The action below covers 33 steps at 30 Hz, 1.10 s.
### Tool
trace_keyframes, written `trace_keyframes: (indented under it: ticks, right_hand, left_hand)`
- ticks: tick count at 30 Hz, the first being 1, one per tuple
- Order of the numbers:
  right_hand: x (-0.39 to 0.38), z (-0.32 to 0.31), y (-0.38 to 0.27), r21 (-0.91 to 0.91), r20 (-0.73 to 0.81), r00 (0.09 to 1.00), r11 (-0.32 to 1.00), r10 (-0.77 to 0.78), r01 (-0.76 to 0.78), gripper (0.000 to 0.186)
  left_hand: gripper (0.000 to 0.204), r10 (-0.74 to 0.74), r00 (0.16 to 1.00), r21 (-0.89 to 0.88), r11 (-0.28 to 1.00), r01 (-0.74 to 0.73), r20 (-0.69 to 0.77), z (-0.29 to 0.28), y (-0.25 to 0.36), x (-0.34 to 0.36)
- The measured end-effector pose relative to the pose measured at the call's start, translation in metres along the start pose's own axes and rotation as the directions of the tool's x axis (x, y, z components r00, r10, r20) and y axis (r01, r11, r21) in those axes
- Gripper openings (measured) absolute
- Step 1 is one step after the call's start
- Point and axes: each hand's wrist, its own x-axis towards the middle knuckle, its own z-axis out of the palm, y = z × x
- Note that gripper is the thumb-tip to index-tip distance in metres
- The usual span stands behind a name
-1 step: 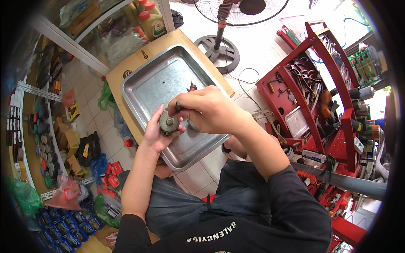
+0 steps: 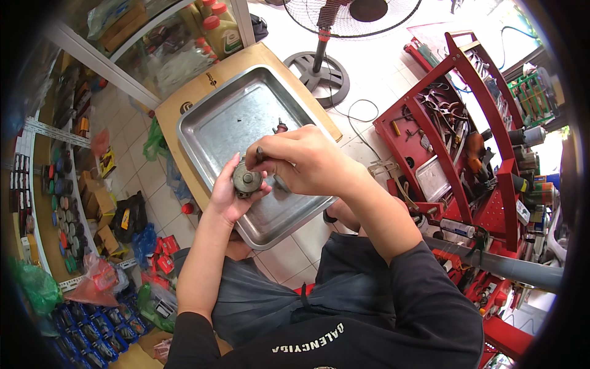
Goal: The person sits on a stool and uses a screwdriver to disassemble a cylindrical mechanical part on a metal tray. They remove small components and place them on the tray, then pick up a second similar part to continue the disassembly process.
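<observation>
Far tray rim (image 2: 260, 67) lies clear; left hand (image 2: 224, 199) cups round part (image 2: 247, 178), right hand (image 2: 302, 161) pinches dark piece (image 2: 259, 152)

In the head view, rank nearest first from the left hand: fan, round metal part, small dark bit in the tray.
1. Round metal part: held in the left hand.
2. Small dark bit: in the tray, ahead of the hand.
3. Fan: on the floor beyond the tray, ahead-right.
</observation>
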Motion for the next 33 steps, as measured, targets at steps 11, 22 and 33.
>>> trace_keyframes:
  ticks: [11,22,33]
  right_hand:
    - [-0.003,0.014,-0.001,-0.073,-0.104,0.992,0.996,-0.064,0.057,0.022]
    - [-0.005,0.017,0.002,-0.08,-0.156,0.985,0.995,-0.074,0.062,0.025]
    - [-0.007,0.019,0.002,-0.077,-0.19,0.981,0.997,-0.029,0.014,0.025]
  left_hand:
    - [0.059,0.011,0.999,0.021,1.0,-0.01,-0.038,-0.006,0.004,-0.002]
    - [0.058,0.028,0.999,0.032,0.999,-0.026,-0.046,-0.002,0.004,-0.002]
    - [0.058,0.048,0.998,0.036,0.998,-0.047,-0.036,0.001,0.005,-0.006]
